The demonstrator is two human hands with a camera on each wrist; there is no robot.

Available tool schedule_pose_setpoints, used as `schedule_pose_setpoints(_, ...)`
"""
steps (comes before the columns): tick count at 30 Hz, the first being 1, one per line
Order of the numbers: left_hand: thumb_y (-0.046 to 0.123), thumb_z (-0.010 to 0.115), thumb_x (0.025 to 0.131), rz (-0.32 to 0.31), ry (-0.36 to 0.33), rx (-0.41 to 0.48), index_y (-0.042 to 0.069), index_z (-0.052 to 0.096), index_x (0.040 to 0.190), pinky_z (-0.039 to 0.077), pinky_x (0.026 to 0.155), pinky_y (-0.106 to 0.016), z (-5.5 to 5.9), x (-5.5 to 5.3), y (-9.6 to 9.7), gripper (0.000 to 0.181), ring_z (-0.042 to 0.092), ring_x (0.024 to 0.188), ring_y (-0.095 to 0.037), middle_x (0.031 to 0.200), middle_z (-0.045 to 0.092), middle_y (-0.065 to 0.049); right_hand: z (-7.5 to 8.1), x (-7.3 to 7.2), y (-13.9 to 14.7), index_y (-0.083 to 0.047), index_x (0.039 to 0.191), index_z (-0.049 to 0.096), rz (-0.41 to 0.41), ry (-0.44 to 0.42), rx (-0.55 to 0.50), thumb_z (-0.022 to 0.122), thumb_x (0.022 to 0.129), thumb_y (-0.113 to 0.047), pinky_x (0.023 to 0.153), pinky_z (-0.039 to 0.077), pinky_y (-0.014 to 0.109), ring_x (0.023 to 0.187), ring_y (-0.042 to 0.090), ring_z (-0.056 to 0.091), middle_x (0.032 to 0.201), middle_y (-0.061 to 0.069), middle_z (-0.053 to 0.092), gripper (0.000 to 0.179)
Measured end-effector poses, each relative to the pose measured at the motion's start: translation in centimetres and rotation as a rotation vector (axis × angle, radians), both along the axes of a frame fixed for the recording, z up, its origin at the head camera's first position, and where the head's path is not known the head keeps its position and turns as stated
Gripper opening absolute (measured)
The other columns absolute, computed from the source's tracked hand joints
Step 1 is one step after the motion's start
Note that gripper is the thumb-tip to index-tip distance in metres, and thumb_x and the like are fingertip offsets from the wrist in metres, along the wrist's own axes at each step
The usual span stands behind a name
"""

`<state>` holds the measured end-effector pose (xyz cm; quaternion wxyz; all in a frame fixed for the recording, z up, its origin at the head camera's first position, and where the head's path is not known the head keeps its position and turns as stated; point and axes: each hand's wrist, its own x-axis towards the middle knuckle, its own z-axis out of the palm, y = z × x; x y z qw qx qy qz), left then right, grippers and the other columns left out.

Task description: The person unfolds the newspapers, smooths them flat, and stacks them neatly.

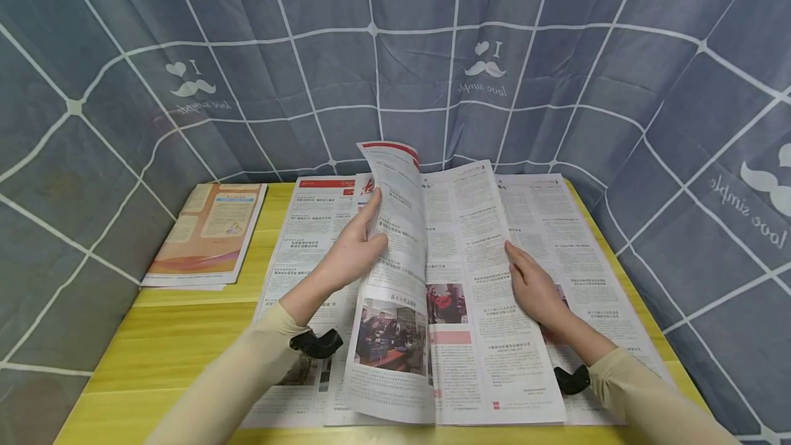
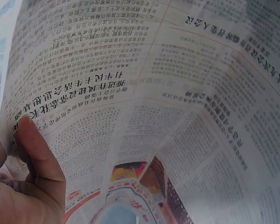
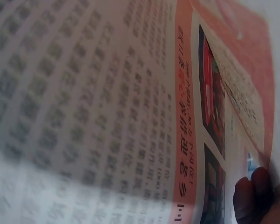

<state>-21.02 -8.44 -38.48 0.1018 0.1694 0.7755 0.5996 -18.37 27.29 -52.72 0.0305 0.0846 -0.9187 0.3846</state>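
My left hand (image 1: 353,249) pinches the left edge of a newspaper page (image 1: 402,263), which stands raised and curved above the sheets below. Up close in the left wrist view, the thumb (image 2: 39,151) presses on the printed page near its edge. On the other side, my right hand (image 1: 536,288) grips the right edge of the same newspaper's other half (image 1: 485,246), its fingers partly hidden behind the paper. Fingertips (image 3: 259,182) show at the paper's edge in the right wrist view, beside a printed page with a red-bordered column. A photo (image 1: 391,335) is printed low on the curled page.
More newspaper sheets (image 1: 583,253) lie spread beneath, on a yellow wood-grain table (image 1: 167,335). A small stack of orange-covered booklets (image 1: 210,235) lies at the table's left. A grey curtain (image 1: 334,81) with white grid lines hangs around the back and sides.
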Motion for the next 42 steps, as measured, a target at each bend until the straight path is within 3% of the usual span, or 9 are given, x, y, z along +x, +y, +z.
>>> schedule_pose_setpoints(2,-0.001,0.044,0.097,0.0,0.006,0.005,0.023,0.006,0.166,0.056,0.068,-0.036,0.2,0.1,-0.5,0.083,0.049,0.135,-0.027,0.17,0.003,0.004,0.1,0.1,0.1,-0.003,0.161,0.028,-0.004,-0.007,-0.004,0.035,0.111,-0.012,0.116,0.025,0.059,0.15,0.042,0.025,0.164,0.021,0.028,0.051)
schedule_pose_setpoints(7,0.0,0.043,0.098,0.01,0.01,0.004,0.025,0.005,0.166,0.058,0.06,-0.041,0.8,0.5,-1.7,0.082,0.068,0.107,-0.031,0.17,0.008,-0.001,0.2,0.2,0.4,-0.005,0.162,0.028,-0.017,-0.007,-0.001,0.035,0.111,-0.013,0.116,0.026,0.059,0.15,0.041,0.025,0.165,0.018,0.028,0.052)
schedule_pose_setpoints(12,0.001,0.043,0.099,0.018,0.009,-0.005,0.026,0.003,0.166,0.057,0.056,-0.042,1.5,0.7,-2.8,0.082,0.073,0.088,-0.029,0.17,0.011,-0.002,0.2,0.3,0.8,-0.006,0.162,0.029,-0.013,0.015,0.001,0.036,0.111,-0.012,0.117,0.025,0.058,0.15,0.041,0.026,0.165,0.017,0.028,0.051)
schedule_pose_setpoints(21,0.001,0.043,0.098,0.043,-0.019,-0.02,0.028,0.003,0.166,0.059,0.062,-0.042,2.1,0.9,-5.0,0.083,0.073,0.097,-0.029,0.166,0.025,-0.008,0.6,0.6,1.8,-0.008,0.162,0.031,-0.001,0.088,0.03,0.038,0.111,-0.012,0.11,0.034,0.06,0.146,0.043,0.033,0.163,0.019,0.033,0.051)
schedule_pose_setpoints(26,0.001,0.043,0.098,0.048,-0.028,-0.033,0.028,0.003,0.166,0.058,0.057,-0.042,2.6,0.9,-6.2,0.083,0.075,0.087,-0.031,0.165,0.027,-0.012,1.0,0.8,2.5,-0.008,0.162,0.031,-0.005,0.109,0.052,0.039,0.111,-0.011,0.107,0.037,0.06,0.144,0.045,0.037,0.161,0.02,0.035,0.052)
schedule_pose_setpoints(35,-0.002,0.045,0.098,0.08,-0.001,-0.075,0.025,0.006,0.166,0.058,0.056,-0.039,2.8,0.9,-8.2,0.083,0.073,0.076,-0.029,0.17,0.006,-0.001,1.6,0.8,4.0,-0.01,0.162,0.031,-0.012,0.127,0.078,0.04,0.111,-0.013,0.103,0.04,0.062,0.14,0.048,0.04,0.16,0.022,0.036,0.052)
schedule_pose_setpoints(42,-0.001,0.046,0.098,0.09,0.005,-0.104,0.025,0.004,0.166,0.058,0.056,-0.039,3.1,1.1,-9.5,0.084,0.072,0.079,-0.028,0.17,0.003,-0.001,1.7,0.7,4.8,-0.005,0.16,0.033,-0.024,0.172,0.117,0.042,0.11,-0.007,0.1,0.042,0.062,0.137,0.049,0.043,0.157,0.025,0.039,0.051)
